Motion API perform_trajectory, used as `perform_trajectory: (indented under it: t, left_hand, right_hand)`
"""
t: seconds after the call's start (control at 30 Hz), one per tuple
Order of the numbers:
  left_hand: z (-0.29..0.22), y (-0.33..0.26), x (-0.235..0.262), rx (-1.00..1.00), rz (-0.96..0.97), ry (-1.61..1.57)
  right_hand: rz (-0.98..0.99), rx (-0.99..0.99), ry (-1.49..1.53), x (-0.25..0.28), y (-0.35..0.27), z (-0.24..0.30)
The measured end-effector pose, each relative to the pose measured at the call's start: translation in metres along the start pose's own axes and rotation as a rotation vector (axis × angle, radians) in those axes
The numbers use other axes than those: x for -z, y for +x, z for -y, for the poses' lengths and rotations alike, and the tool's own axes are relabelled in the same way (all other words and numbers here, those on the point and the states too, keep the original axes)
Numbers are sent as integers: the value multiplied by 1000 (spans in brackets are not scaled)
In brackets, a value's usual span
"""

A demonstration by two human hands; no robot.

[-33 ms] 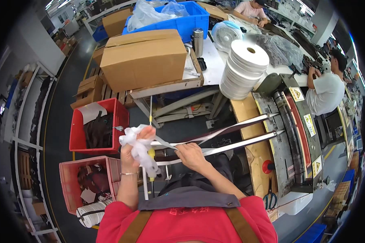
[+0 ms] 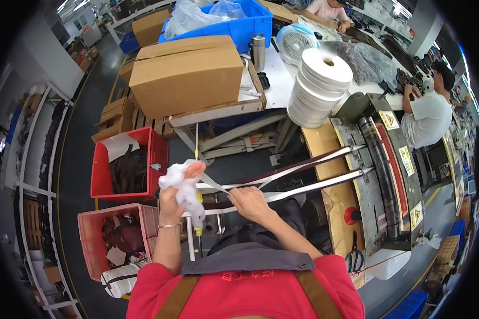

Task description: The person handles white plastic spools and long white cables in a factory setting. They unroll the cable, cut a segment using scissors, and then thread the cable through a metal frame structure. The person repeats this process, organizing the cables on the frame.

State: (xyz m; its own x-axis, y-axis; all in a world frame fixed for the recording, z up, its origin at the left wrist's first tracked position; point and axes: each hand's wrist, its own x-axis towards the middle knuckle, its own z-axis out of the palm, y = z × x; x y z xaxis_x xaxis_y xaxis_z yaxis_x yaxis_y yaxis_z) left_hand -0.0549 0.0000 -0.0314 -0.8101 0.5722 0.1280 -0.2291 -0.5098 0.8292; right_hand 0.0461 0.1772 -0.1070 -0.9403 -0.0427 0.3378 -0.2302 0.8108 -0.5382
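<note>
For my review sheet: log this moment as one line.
left hand: grips bunched white strip ends | right hand: pinches white strips | strips: run taut to machine

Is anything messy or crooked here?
A bit. The two white strips from the machine cross each other near the right hand, and the left hand grips a crumpled white wad. Nothing looks spilled or broken.

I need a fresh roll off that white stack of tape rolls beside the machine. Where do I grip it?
Take the top roll of the stack of white tape rolls across its outer rim, coming from above. It lies flat with its round face and centre hole up, and the stack leans, so lift straight up. A finger hooked in the hole would probably work too.
</note>
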Motion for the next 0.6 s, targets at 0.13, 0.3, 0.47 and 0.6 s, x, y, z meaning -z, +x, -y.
perform_trajectory:
  t: [0.13, 0.3, 0.47, 0.6]
  left_hand:
    - [30, 7, 14, 190, 153, 912]
    - [62, 2, 31, 566, 320, 870]
    - [39, -12, 35, 668, 297, -34]
    - [27, -19, 25, 402, -390, -520]
  right_hand:
    - [155, -39, 34, 17, 7, 20]
    - [14, 82, 59, 19, 10, 6]
    - [-31, 77, 45, 15, 3, -11]
    - [-106, -32, -27, 9, -1, -17]
